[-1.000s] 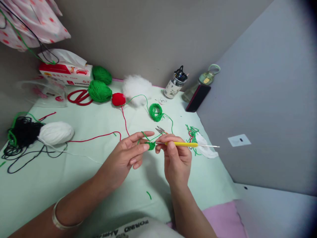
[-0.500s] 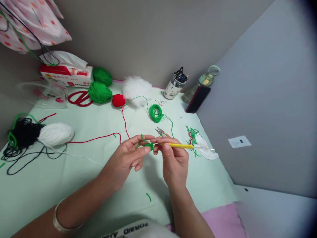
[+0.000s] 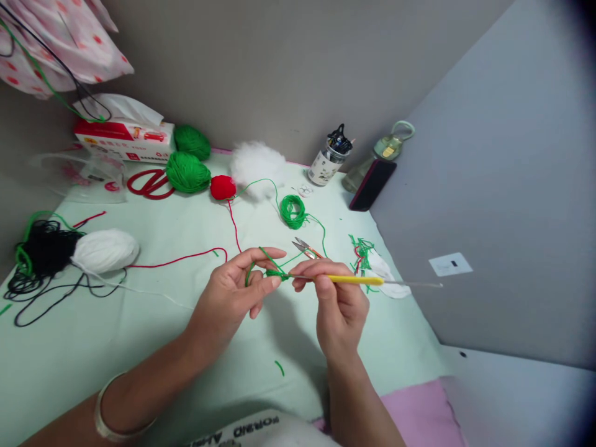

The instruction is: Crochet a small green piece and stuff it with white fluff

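My left hand (image 3: 233,292) pinches a small green crochet piece (image 3: 274,272) between thumb and fingers, with green yarn looped over the forefinger. My right hand (image 3: 338,301) grips a crochet hook with a yellow handle (image 3: 358,280); its metal tip meets the green piece and its bare end points right. The green strand runs back to a small green yarn coil (image 3: 293,210) on the pale green table (image 3: 153,316). Small scissors (image 3: 305,247) lie just behind my hands.
At the back are two green yarn balls (image 3: 187,171), a red ball (image 3: 223,186), white stuffing (image 3: 257,164), red scissors (image 3: 149,182), a tissue box (image 3: 123,139), a jar (image 3: 326,164), a phone (image 3: 372,184) and a bottle. White yarn (image 3: 105,250) and black yarn (image 3: 41,251) lie left. Yarn scraps (image 3: 363,251) lie right.
My right hand has drawn the hook to the right, so its bare end reaches farther out. The green loop on my left forefinger now stands wider and the strand is pulled taut.
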`<state>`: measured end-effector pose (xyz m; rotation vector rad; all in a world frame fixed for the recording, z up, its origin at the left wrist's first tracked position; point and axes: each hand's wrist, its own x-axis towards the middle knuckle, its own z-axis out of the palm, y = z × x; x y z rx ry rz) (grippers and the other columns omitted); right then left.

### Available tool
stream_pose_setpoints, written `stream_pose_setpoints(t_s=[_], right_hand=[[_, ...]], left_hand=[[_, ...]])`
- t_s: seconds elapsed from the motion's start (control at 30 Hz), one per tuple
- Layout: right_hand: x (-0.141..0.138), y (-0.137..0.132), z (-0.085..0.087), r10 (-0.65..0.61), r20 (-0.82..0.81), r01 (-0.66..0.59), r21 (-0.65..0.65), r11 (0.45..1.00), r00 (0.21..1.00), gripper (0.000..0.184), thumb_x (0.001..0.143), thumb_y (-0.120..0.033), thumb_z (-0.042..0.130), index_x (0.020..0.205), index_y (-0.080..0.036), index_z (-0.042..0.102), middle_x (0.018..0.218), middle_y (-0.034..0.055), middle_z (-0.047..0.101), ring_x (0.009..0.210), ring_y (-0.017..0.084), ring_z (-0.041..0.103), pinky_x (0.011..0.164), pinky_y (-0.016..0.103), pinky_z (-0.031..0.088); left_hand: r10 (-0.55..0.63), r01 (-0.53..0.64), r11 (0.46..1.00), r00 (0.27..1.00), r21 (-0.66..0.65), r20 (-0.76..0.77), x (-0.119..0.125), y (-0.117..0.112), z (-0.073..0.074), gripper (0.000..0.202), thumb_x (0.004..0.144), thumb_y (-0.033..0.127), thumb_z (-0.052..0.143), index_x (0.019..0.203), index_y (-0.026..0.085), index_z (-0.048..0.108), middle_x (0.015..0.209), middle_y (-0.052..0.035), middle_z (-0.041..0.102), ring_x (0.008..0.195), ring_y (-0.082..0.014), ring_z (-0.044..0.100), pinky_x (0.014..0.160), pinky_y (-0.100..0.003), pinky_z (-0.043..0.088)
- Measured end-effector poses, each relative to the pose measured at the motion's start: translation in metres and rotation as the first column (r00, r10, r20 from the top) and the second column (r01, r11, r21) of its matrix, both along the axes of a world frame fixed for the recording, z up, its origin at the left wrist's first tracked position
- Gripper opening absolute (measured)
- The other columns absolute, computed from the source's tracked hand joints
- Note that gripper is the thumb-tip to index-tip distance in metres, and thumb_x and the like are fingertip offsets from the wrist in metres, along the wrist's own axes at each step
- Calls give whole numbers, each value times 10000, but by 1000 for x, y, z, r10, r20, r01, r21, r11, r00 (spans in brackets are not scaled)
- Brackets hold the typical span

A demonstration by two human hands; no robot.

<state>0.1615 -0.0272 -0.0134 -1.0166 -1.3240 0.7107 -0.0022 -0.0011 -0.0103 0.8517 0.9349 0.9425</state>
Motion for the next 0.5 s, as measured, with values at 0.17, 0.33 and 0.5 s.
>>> stream_pose_setpoints(t_s=[0.17,0.33,0.5], right_hand=[[1,-5,-7,-80,394,-13,226,974,915,281,1003,-109,519,1154,-272,692,972,67,756,903,225,718,762,399,579],[-1,-7,-20,-235,586,20,348,937,775,401,965,-122,615,1269,-367,709,1104,76,751,969,228,707,766,373,586],[1,0,-13,-114,206,79,173,982,972,278,1003,-152,588,1134,-321,765,975,46,752,841,188,692,736,360,575]], left_hand=[[28,-22,997,996,77,-84,2,-3,-4,300,857,301,814,1150,266,757,812,48,588,486,-39,430,494,-213,378],[10,-3,998,994,-70,111,4,-1,0,382,840,282,820,1209,240,730,784,54,557,452,-19,373,425,-178,326],[-50,119,966,956,-229,288,0,8,5,358,840,247,824,1181,168,752,547,127,321,423,-13,162,386,-140,226]])
